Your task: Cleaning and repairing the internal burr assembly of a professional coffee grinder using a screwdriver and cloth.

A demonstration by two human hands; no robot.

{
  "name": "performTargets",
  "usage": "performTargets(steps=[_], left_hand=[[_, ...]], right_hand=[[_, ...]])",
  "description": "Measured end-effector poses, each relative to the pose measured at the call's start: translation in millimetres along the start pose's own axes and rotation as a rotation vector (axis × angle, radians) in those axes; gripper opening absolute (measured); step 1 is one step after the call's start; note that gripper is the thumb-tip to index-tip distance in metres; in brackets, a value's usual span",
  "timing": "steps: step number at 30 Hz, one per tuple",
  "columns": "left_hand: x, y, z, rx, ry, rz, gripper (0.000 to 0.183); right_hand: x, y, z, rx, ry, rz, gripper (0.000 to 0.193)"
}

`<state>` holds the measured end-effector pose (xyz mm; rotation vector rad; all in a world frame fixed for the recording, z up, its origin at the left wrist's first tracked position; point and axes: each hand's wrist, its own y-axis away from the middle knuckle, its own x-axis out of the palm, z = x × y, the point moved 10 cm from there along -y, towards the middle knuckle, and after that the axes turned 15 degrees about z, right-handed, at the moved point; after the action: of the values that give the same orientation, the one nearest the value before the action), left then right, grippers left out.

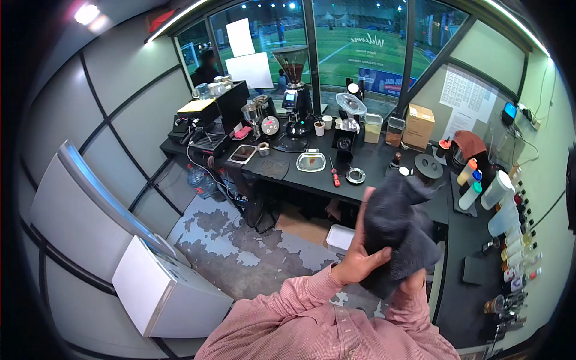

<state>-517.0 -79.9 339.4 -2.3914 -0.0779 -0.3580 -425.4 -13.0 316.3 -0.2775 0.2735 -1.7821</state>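
Observation:
A dark grey cloth (399, 237) is bunched up in front of me, above the near edge of the counter and slightly blurred. My left hand (362, 258) grips its left side, thumb laid across the front and fingers along the edge. From below, my right hand (414, 282) reaches up into the cloth. Only its wrist and lower part show; the fabric hides its fingers. Whether the cloth wraps around something else cannot be seen. On the counter just beyond lie a round metal dish (355, 175) and a red-handled screwdriver (335, 176).
Along the black counter (375, 165) stand a coffee grinder (294, 99), an espresso machine (210, 141), a glass tray (311, 160) and a cardboard box (418, 126). Squeeze bottles (470, 195) and several syrup bottles (519, 246) line the right side. A white fridge (147, 288) is at left.

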Motion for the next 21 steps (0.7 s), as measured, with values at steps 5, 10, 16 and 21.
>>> performTargets(steps=[5, 10, 16, 21], left_hand=[[14, -11, 54, -0.300, -0.053, -0.329, 0.049], [3, 71, 104, 0.247, -0.771, -0.173, 0.063], [-60, 92, 140, -0.246, 0.264, -0.550, 0.079], [-45, 92, 67, -0.299, -0.027, -0.473, 0.108]], right_hand=[[-23, -9, 11, -0.662, -0.750, 0.076, 0.058], [-26, -16, -80, 0.119, 0.032, 0.048, 0.033], [-7, -17, -91, 0.227, -0.939, 0.306, 0.037], [24, -34, -81, 0.197, -0.401, 0.715, 0.027]])
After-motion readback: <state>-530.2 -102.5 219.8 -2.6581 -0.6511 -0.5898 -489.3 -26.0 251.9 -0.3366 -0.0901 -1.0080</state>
